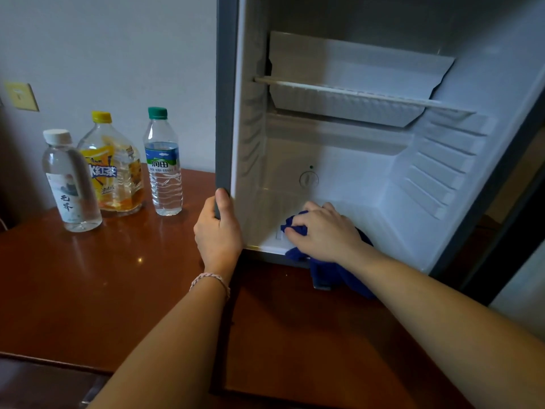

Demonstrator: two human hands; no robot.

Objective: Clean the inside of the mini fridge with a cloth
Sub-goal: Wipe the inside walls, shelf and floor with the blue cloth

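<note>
While the left hand [218, 228] grips the mini fridge [226, 113] edge, right hand [323, 231] clutching blue cloth [330, 273]; bottle [163, 162] label "润田".

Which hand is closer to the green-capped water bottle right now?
Left. The left hand grips the mini fridge front edge, just right of the green-capped bottle. The right hand is farther right, inside the fridge, on the blue cloth.

right hand [323, 231] hides much of the cloth [330, 273]; fridge [227, 113] top cut off.
</note>
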